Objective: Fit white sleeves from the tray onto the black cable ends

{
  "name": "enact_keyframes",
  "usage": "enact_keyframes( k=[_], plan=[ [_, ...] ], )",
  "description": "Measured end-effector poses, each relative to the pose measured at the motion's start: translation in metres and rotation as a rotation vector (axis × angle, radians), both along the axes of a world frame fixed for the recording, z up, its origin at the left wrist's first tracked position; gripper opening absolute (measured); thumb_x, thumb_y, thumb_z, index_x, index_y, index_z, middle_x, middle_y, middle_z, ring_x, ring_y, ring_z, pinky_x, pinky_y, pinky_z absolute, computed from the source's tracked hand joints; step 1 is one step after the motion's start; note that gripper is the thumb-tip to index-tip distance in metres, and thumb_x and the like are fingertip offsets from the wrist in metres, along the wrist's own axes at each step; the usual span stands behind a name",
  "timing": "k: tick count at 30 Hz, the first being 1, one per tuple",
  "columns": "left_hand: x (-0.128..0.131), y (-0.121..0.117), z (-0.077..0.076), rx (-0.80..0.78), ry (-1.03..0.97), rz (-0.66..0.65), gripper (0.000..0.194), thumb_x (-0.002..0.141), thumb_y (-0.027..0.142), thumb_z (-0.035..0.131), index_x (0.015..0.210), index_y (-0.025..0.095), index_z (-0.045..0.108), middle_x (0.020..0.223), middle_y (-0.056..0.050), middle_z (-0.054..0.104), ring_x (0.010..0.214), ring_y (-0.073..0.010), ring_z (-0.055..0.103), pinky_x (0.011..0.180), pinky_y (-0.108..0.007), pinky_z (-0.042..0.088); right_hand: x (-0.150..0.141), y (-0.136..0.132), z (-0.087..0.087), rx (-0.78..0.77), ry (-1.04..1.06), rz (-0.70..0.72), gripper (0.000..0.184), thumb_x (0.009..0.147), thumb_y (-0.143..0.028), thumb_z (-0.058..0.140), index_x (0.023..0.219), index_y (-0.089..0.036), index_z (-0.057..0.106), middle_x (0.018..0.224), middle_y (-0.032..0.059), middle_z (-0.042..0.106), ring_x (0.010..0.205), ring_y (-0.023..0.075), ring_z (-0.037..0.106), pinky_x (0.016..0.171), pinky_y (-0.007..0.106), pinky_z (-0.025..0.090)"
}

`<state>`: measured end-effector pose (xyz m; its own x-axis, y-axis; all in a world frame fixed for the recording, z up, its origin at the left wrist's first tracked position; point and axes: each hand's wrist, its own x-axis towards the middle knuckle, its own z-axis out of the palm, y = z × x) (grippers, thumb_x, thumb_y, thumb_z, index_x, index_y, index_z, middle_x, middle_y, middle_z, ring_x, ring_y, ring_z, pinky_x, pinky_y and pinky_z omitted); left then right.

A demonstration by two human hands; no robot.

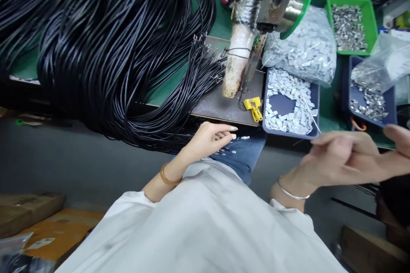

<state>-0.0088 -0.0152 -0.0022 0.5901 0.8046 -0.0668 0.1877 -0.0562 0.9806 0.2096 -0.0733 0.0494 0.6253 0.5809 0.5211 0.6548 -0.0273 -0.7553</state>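
My left hand is over my lap, just off the bench edge, with thumb and forefinger stretched out and apart. Close to its fingertips, cable ends with small white tips lie over my jeans. My right hand is in front of the blue tray, its fingers curled. A thin white stick reaches from the tray towards those fingers; whether they grip it is unclear. At the right edge another hand, seemingly a co-worker's, overlaps mine, so where one ends is hard to see.
Black cable bundles cover the left bench. A yellow clip lies on the dark plate below a wrapped hose. A bag of small pale parts, a solder-like reel and a green tray stand behind.
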Motion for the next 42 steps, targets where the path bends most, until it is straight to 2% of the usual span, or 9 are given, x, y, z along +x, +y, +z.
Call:
enact_keyframes(
  k=[2, 6, 12, 18, 23, 27, 31, 36, 42],
  plan=[
    [-0.008, 0.006, -0.002, 0.08, -0.029, 0.192, 0.027, 0.085, 0.032, 0.067, 0.102, 0.013, 0.076, 0.083, -0.006, 0.075, 0.067, -0.0122, 0.066, 0.062, -0.021, 0.053, 0.009, -0.004, 0.001, -0.015, -0.023, 0.076, 0.021, 0.092, -0.04, 0.059, 0.11, -0.031, 0.056, 0.087, 0.0014, 0.063, 0.061, 0.0171, 0.067, 0.054, 0.035, 0.05],
    [-0.016, 0.04, -0.002, 0.545, 0.155, 0.602, 0.02, 0.088, 0.032, 0.066, 0.096, 0.017, 0.075, 0.099, -0.008, 0.072, 0.092, -0.0195, 0.064, 0.077, -0.029, 0.053, 0.035, 0.007, -0.014, -0.434, -0.223, 0.196, 0.012, 0.085, -0.032, 0.066, 0.081, -0.023, 0.061, 0.075, 0.0002, 0.065, 0.068, 0.0181, 0.065, 0.069, 0.034, 0.051],
    [-0.016, 0.078, -0.005, 0.7, 0.347, 0.537, 0.012, 0.088, 0.024, 0.063, 0.088, 0.016, 0.072, 0.088, -0.008, 0.068, 0.087, -0.0223, 0.061, 0.085, -0.035, 0.046, 0.056, 0.034, -0.028, -0.711, -0.46, 0.263, 0.014, 0.078, -0.022, 0.066, 0.067, -0.022, 0.056, 0.069, -0.0001, 0.061, 0.061, 0.0154, 0.051, 0.063, 0.03, 0.034],
    [-0.032, 0.06, -0.006, 0.521, 0.031, 0.744, 0.016, 0.088, 0.029, 0.066, 0.09, 0.015, 0.074, 0.079, -0.003, 0.068, 0.06, -0.0087, 0.051, 0.058, -0.023, 0.041, 0.052, 0.037, -0.03, -0.653, -0.562, 0.172, 0.013, 0.078, -0.019, 0.061, 0.069, -0.023, 0.053, 0.064, -0.0008, 0.057, 0.059, 0.0166, 0.05, 0.058, 0.032, 0.03],
    [-0.034, 0.043, 0.0, 0.411, -0.151, 0.923, 0.029, 0.092, 0.034, 0.06, 0.114, 0.017, 0.07, 0.08, -0.003, 0.069, 0.073, -0.0125, 0.065, 0.062, -0.022, 0.05, 0.022, 0.027, -0.018, -0.277, -0.251, 0.118, 0.013, 0.086, -0.03, 0.063, 0.076, -0.023, 0.057, 0.075, -0.0013, 0.064, 0.056, 0.0143, 0.058, 0.057, 0.031, 0.045],
    [-0.021, 0.032, 0.009, 0.597, -0.139, 0.869, 0.019, 0.09, 0.031, 0.064, 0.101, 0.019, 0.074, 0.089, -0.006, 0.074, 0.08, -0.0143, 0.066, 0.072, -0.027, 0.052, -0.018, 0.018, -0.001, 0.045, -0.065, 0.112, 0.013, 0.087, -0.03, 0.067, 0.081, -0.023, 0.058, 0.086, 0.0017, 0.067, 0.074, 0.0199, 0.071, 0.063, 0.035, 0.057],
    [-0.004, 0.023, 0.009, 0.665, -0.131, 0.631, 0.009, 0.084, 0.026, 0.071, 0.087, 0.021, 0.077, 0.076, -0.003, 0.074, 0.072, -0.0138, 0.062, 0.077, -0.031, 0.052, -0.045, 0.013, -0.002, 0.094, 0.034, 0.31, 0.01, 0.088, -0.024, 0.066, 0.083, -0.022, 0.058, 0.094, 0.0036, 0.07, 0.086, 0.0205, 0.074, 0.074, 0.038, 0.062],
    [0.014, 0.016, -0.002, 0.14, -0.273, 0.29, 0.02, 0.082, 0.032, 0.072, 0.088, 0.014, 0.076, 0.069, -0.003, 0.071, 0.056, -0.0101, 0.058, 0.055, -0.023, 0.047, -0.052, 0.019, -0.025, -0.059, 0.147, 0.467, 0.013, 0.089, -0.029, 0.065, 0.08, -0.021, 0.062, 0.09, 0.0032, 0.07, 0.083, 0.0163, 0.072, 0.071, 0.032, 0.062],
    [0.024, 0.018, -0.001, -0.105, -0.367, 0.293, 0.027, 0.072, 0.038, 0.08, 0.077, 0.013, 0.071, 0.065, 0.0, 0.066, 0.055, -0.0071, 0.056, 0.056, -0.019, 0.048, -0.048, 0.028, -0.043, -0.123, 0.27, 0.586, 0.009, 0.088, -0.027, 0.067, 0.082, -0.021, 0.071, 0.094, 0.003, 0.071, 0.086, 0.014, 0.07, 0.073, 0.028, 0.061]
  ],
)
